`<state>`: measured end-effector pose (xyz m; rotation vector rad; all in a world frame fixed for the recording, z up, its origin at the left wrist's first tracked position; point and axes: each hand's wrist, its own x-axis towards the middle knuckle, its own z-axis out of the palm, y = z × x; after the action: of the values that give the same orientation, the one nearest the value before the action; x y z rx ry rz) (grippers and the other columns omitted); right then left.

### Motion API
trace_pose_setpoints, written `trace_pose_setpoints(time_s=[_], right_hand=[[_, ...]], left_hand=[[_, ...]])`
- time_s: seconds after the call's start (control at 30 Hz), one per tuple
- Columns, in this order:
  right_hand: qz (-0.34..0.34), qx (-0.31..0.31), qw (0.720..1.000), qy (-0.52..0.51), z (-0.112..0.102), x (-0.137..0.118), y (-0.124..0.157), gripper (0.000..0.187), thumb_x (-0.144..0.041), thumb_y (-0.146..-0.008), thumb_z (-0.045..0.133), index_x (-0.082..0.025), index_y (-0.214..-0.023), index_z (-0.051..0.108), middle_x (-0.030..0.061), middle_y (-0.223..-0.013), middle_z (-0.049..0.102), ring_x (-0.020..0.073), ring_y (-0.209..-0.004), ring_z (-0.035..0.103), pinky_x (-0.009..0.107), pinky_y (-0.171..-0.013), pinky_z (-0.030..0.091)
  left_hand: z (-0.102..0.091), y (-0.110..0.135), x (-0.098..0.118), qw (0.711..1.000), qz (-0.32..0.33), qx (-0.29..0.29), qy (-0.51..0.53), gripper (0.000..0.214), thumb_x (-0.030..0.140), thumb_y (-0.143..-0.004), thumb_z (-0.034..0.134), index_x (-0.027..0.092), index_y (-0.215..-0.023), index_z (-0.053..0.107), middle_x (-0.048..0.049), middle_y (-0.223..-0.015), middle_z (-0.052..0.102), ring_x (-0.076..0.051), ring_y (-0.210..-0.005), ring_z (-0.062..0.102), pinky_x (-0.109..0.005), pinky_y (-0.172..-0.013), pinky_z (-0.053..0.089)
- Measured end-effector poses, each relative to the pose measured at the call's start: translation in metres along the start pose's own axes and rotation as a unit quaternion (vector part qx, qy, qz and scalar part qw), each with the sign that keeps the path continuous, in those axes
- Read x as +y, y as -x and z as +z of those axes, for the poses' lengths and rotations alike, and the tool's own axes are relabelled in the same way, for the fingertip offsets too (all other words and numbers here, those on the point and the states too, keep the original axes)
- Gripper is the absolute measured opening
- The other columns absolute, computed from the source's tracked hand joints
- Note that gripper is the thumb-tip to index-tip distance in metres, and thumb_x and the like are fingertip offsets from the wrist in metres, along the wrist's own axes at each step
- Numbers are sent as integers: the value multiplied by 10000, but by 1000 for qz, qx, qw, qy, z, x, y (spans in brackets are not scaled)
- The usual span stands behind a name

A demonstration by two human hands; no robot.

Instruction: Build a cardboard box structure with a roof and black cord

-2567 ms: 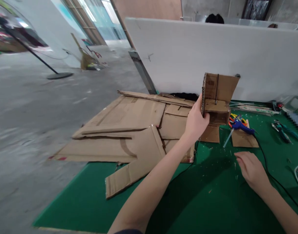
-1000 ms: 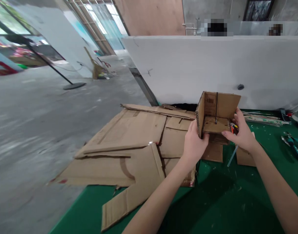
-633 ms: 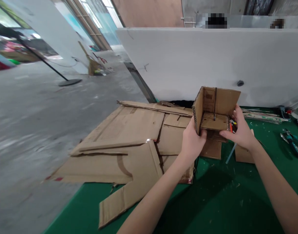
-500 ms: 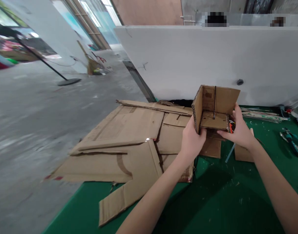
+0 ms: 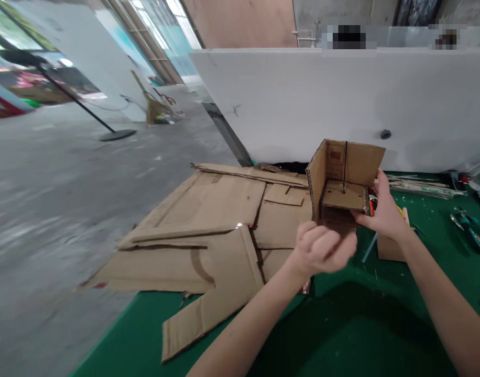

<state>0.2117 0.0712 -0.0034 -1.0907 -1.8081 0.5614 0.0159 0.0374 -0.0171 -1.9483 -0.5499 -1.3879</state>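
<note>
My right hand (image 5: 385,209) grips the right side of an open cardboard box (image 5: 356,162) with two upright walls and a shelf. A thin black cord (image 5: 345,167) runs down its back wall to the shelf. Below the box's left front corner is my left hand (image 5: 322,246), fingers curled in a fist with the knuckles up. Whatever it may hold is hidden. Something orange (image 5: 371,208) shows between the right hand and the box; its kind is unclear.
Flat cardboard sheets (image 5: 220,204) cover the left of the green table (image 5: 342,330). Pliers (image 5: 470,228) and a bundle of thin sticks (image 5: 421,186) lie at the right. A white partition (image 5: 303,104) stands behind; a broom (image 5: 155,110) leans by the wall.
My left hand has let go of the box's lower left edge, dropped down in front of it and curled up. My right hand still holds the box. The view has shifted slightly.
</note>
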Motion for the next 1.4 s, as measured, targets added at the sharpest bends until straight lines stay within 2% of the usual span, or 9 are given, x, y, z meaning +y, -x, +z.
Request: trace_pose_setpoints(time_s=[0.1, 0.2, 0.27, 0.4, 0.57, 0.73, 1.03, 1.3, 1.4], right_hand=[[4, 5, 1000, 2, 1, 0, 0, 1153, -274, -641, 780, -206, -1533, 52, 171, -1395, 488, 328, -1246, 536, 491, -1044, 445], [11, 7, 1000, 10, 1, -3, 2, 1145, -230, -630, 762, -229, -1531, 56, 159, -1384, 495, 334, -1219, 555, 507, -1024, 461], [13, 6, 1000, 12, 1, -6, 2, 1133, -209, -631, 746, -238, -1530, 59, 150, -1374, 500, 332, -1206, 562, 511, -1014, 468], [16, 9, 1000, 10, 0, -9, 3, 1116, -216, -638, 744, -241, -1526, 69, 149, -1361, 499, 327, -1200, 562, 504, -1002, 477], [20, 13, 1000, 3, 1, -6, 2, 1111, -244, -645, 760, -221, -1520, 75, 156, -1317, 528, 323, -1163, 585, 498, -993, 486], [19, 15, 1000, 11, 2, -5, 3, 1107, -343, -692, 771, -219, -1526, 54, 162, -1327, 517, 316, -1197, 565, 493, -1007, 476], [28, 21, 999, 23, 2, -7, 5, 1142, -463, -683, 789, -240, -1526, 51, 177, -1405, 458, 334, -1244, 538, 509, -1023, 467], [-11, 8, 1000, 22, 4, -5, 7, 1217, -584, -644, 781, -236, -1530, 22, 175, -1468, 404, 359, -1322, 461, 540, -1080, 411], [-31, 0, 999, 9, 3, 0, 6, 1092, -690, -712, 657, -235, -1521, 82, 162, -1443, 424, 341, -1303, 468, 521, -1061, 427]], left_hand=[[0, -10, 22, 964, -115, -187, 150, 196, 175, -824, 570, 221, -1012, 536, -23, -837, 648, -150, -762, 622, -278, -652, 512], [2, -17, 37, 892, -332, -233, 199, 236, 207, -898, 496, 167, -1130, 507, -101, -1023, 644, -172, -933, 653, -282, -759, 577], [2, -18, 40, 867, -387, -239, 203, 253, 245, -915, 485, 159, -1151, 510, -122, -1078, 610, -181, -979, 644, -303, -805, 588], [4, -11, 36, 912, -300, -236, 148, 342, 241, -884, 510, 130, -1207, 504, -155, -1114, 606, -255, -1103, 592, -423, -963, 543], [17, 13, 29, 950, -180, -247, 59, 519, 253, -812, 550, 85, -1294, 454, -183, -1125, 624, -315, -1118, 580, -468, -956, 520], [22, 30, 32, 987, -105, -124, -8, 360, 271, -761, 691, 183, -1069, 529, -88, -933, 641, -232, -904, 626, -382, -814, 521], [27, 19, 46, 929, -238, -283, -24, 473, 456, -842, 598, 113, -1153, 505, -174, -1060, 645, -316, -1016, 643, -414, -745, 574], [37, 5, 38, 921, -258, -290, 17, 310, 323, -818, 616, 95, -1024, 581, -154, -933, 678, -330, -964, 660, -431, -757, 598], [37, 0, 40, 922, -235, -308, 17, 209, 293, -865, 540, 112, -959, 586, -128, -847, 681, -304, -908, 663, -406, -712, 594]])
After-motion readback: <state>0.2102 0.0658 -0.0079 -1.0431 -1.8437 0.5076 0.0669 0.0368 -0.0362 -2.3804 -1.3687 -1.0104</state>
